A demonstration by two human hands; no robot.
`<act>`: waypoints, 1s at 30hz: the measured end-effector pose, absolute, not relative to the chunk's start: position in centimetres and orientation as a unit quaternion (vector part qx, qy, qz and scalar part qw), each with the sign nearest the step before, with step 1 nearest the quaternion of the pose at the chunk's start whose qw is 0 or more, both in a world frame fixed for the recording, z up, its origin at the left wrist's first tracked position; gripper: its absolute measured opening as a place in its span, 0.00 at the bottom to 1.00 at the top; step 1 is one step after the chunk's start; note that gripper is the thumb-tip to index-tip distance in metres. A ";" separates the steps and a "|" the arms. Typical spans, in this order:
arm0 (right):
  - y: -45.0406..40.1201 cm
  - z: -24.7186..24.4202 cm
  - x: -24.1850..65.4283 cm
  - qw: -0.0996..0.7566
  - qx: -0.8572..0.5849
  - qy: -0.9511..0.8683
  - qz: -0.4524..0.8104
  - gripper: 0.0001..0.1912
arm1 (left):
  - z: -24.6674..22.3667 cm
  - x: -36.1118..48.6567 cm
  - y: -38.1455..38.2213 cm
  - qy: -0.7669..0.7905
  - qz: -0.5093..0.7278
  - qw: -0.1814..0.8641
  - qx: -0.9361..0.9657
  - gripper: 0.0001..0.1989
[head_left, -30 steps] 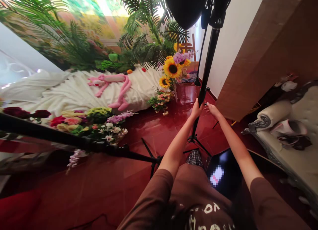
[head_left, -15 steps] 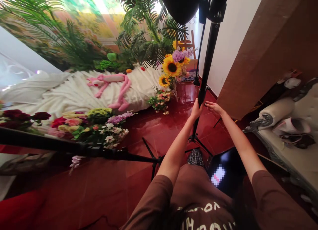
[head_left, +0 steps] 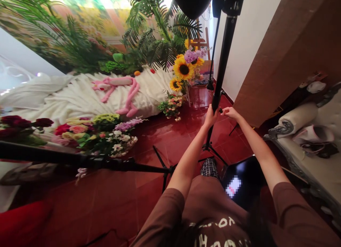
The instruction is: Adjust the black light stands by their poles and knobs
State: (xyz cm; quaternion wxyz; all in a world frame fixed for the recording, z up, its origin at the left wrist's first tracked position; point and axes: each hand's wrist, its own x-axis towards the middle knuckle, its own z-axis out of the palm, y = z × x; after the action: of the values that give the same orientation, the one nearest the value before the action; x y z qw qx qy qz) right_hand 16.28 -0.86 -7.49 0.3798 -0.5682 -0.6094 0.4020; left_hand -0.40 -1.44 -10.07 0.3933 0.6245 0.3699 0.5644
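Observation:
A black light stand rises from the red floor, with a large dark lamp head at the top of the view. My left hand is wrapped round the stand's pole at about mid-height. Just right of the pole, my right hand has its fingers bent together at a small black knob on the stand. Whether the fingertips press on the knob is too small to tell. A black cable with a plug-like end hangs left of the pole.
Another black stand crosses the lower left. A pink plush toy lies on white cloth, with flowers in front and sunflowers beside it. To the right are a pale sofa and a glossy black surface.
My right hand's fingers have curled in more beside the pole. My left hand keeps its hold. The camera view has shifted slightly.

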 end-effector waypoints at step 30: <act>1.7 3.6 7.4 0.537 -0.492 -0.650 0.217 0.26 | -9.7 -0.3 -2.1 0.396 0.548 0.429 0.598 0.19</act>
State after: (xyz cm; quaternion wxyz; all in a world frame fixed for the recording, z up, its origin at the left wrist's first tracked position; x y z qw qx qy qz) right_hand 7.36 1.75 3.59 0.5370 -0.4921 -0.6499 0.2171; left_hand -0.34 -2.09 -9.74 0.4294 0.5985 0.3957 0.5485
